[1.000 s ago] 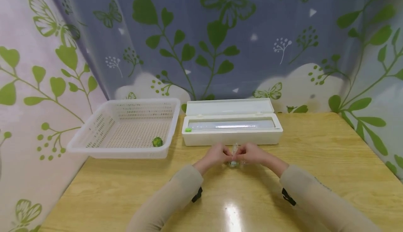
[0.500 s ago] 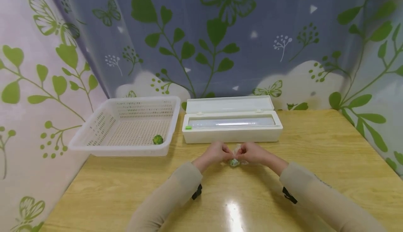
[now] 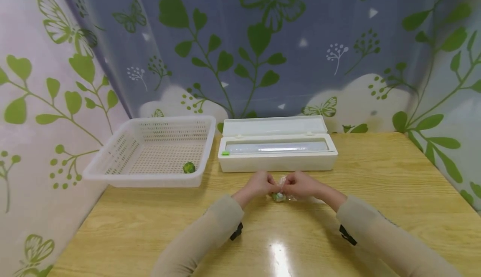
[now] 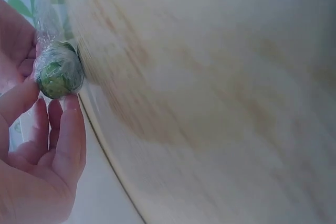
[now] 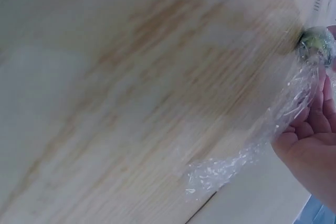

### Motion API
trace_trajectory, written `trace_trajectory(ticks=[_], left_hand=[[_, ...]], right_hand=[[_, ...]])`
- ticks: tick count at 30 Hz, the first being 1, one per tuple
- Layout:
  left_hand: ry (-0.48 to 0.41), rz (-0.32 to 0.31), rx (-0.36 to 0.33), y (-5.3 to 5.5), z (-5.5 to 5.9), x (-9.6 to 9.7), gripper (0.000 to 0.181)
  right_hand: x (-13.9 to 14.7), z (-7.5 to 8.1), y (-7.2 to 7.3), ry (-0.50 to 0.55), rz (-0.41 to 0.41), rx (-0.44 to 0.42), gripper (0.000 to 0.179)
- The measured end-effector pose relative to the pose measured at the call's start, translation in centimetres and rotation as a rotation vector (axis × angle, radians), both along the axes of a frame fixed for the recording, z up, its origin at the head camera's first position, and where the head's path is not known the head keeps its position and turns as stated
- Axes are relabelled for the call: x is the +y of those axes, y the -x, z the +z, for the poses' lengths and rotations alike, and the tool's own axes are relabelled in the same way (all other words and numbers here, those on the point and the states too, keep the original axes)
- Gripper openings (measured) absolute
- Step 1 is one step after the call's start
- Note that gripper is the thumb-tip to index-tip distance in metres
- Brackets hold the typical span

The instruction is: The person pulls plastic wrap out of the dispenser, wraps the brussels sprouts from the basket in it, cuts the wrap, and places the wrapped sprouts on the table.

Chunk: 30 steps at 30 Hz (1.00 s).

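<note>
A small green Brussels sprout [image 4: 56, 80] wrapped in clear cling film [image 5: 273, 116] is between my two hands, just in front of the white box. My left hand [image 3: 259, 184] pinches the wrapped sprout between thumb and fingers, best seen in the left wrist view. My right hand [image 3: 302, 184] pinches the gathered film beside the sprout. In the right wrist view, a crumpled tail of film trails out past my right hand along the tabletop. Fingers partly hide the sprout in the head view.
Behind the hands stands a white cling film box [image 3: 278, 163], lid raised, with a film roll [image 3: 278, 147] inside and a green slider [image 3: 225, 153] at its left. A white perforated basket [image 3: 150, 180] at left holds another sprout [image 3: 189, 167]. A patterned curtain backs the wooden table [image 3: 150, 227].
Both hands stay in nearly the same place, with small finger movements at the film. The film that stood up between the fingers looks more bunched now. The box and basket stay put.
</note>
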State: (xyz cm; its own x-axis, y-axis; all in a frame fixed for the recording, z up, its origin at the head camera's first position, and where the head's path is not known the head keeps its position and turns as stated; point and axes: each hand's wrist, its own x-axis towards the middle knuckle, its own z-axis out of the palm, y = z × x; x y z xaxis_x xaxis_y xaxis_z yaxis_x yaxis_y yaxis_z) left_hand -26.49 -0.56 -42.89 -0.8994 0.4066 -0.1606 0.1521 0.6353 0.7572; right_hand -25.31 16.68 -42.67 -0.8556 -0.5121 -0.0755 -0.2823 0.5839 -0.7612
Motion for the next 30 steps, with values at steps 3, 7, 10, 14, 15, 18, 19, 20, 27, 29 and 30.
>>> trace_trajectory(ticks=[3, 7, 10, 14, 15, 18, 19, 20, 27, 29, 30], left_hand=[[0.002, -0.010, 0.011, 0.1, 0.0, -0.1, 0.016], [0.013, -0.036, -0.016, 0.1, 0.4, -0.1, 0.011], [0.022, -0.075, -0.043, 0.1, 0.8, -0.2, 0.011], [0.033, -0.087, -0.066, 0.1, 1.0, -0.3, 0.019], [0.042, -0.085, -0.065, 0.1, 1.0, -0.3, 0.021], [0.065, -0.104, -0.084, 0.0, 0.9, -0.3, 0.024], [0.071, -0.112, -0.092, -0.1, 0.9, -0.3, 0.022], [0.071, -0.119, -0.106, -0.2, 0.8, -0.2, 0.020], [-0.030, -0.121, -0.221, -0.6, 0.5, 0.0, 0.014], [-0.059, -0.116, -0.232, -0.5, 0.5, -0.1, 0.013], [-0.066, -0.112, -0.228, -0.5, 0.5, -0.2, 0.012]], right_hand=[[-0.1, 0.3, -0.1, 0.013, -0.015, -0.038, 0.026], [-0.2, 0.4, 0.1, 0.015, -0.003, -0.044, 0.025], [-0.2, 0.3, 0.3, 0.004, 0.012, -0.034, 0.022], [-0.3, 0.3, 0.5, -0.043, 0.054, 0.013, 0.020], [-0.3, 0.4, 0.5, -0.067, 0.063, 0.034, 0.020], [-0.5, 0.6, 0.4, -0.144, 0.075, 0.091, 0.017], [-0.5, 0.6, 0.4, -0.165, 0.077, 0.110, 0.016], [-0.5, 0.7, 0.3, -0.179, 0.076, 0.118, 0.015], [-0.2, 0.3, 0.1, -0.144, 0.087, 0.103, 0.013], [-0.3, 0.3, 0.1, -0.131, 0.096, 0.107, 0.013], [-0.4, 0.3, 0.1, -0.123, 0.100, 0.112, 0.014]])
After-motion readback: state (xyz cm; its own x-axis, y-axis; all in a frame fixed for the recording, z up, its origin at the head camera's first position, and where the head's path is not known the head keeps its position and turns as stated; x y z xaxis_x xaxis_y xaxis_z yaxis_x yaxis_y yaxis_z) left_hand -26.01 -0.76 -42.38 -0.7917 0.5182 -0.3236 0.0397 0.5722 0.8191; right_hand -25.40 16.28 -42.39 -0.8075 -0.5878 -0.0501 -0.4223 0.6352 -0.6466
